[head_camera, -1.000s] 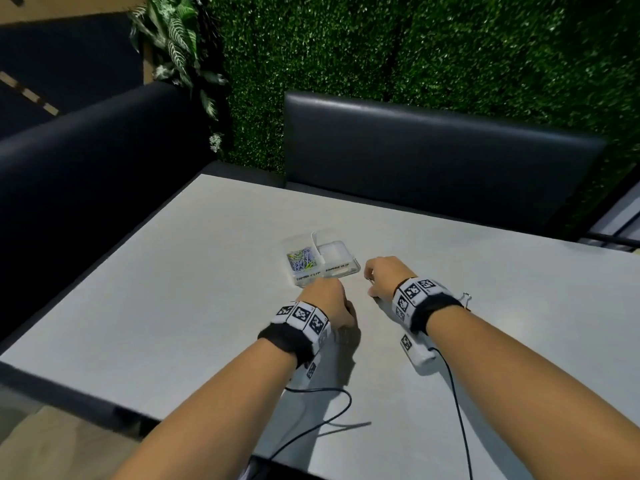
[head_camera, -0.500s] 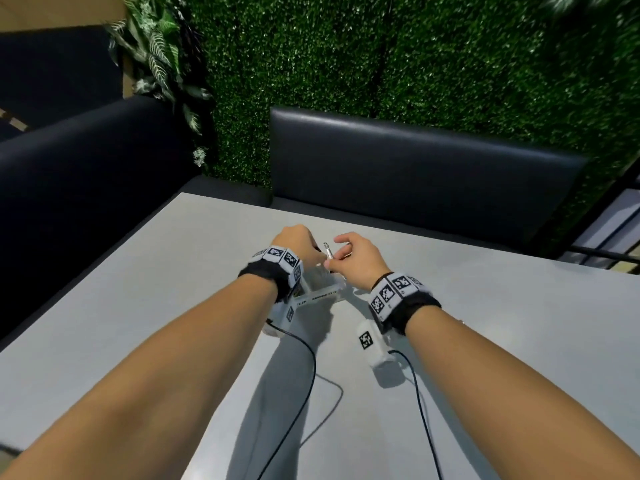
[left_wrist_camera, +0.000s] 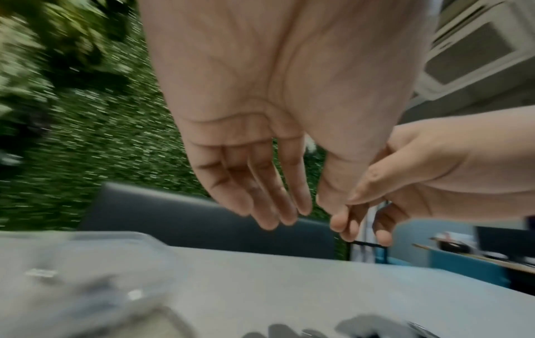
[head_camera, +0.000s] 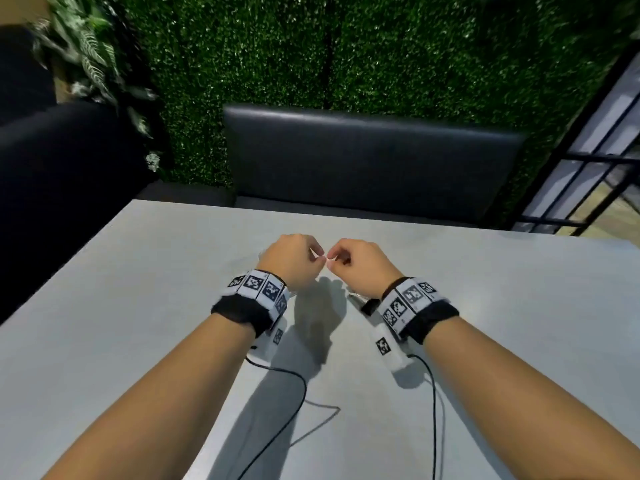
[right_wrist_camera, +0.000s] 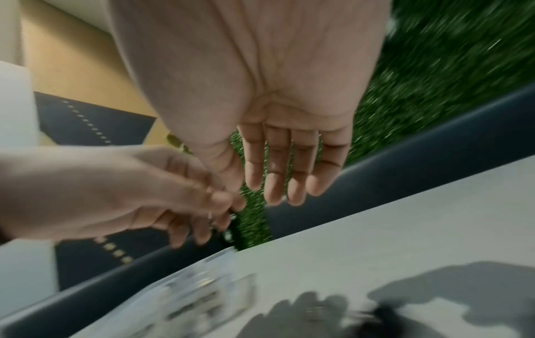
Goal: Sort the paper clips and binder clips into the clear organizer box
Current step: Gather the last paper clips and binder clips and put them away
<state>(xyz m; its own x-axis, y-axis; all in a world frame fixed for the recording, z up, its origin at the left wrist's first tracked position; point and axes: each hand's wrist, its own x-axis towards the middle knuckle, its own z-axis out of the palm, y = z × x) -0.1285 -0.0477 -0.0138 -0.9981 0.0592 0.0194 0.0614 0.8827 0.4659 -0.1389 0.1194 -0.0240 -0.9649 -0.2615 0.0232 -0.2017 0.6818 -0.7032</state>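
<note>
Both hands are raised over the grey table (head_camera: 138, 306), fingertips meeting. My left hand (head_camera: 316, 257) and right hand (head_camera: 335, 260) pinch a small pale clip (head_camera: 325, 259) between them; its kind is too small to tell. In the right wrist view the left hand's curled fingers (right_wrist_camera: 214, 205) pinch a bit of metal. The clear organizer box (left_wrist_camera: 81, 269) lies blurred under my left hand and shows again in the right wrist view (right_wrist_camera: 202, 295); the head view hides it behind the left hand. A black binder clip (head_camera: 367, 305) lies on the table by my right wrist.
A dark padded bench (head_camera: 363, 157) stands behind the table's far edge before a green hedge wall (head_camera: 346, 46). Another dark seat (head_camera: 62, 168) runs along the left. Thin black cables (head_camera: 298, 393) trail from both wristbands across the near table.
Both hands have lifted from the table, moved forward over the box and come together fingertip to fingertip. The box, visible a second ago, is now covered in the head view.
</note>
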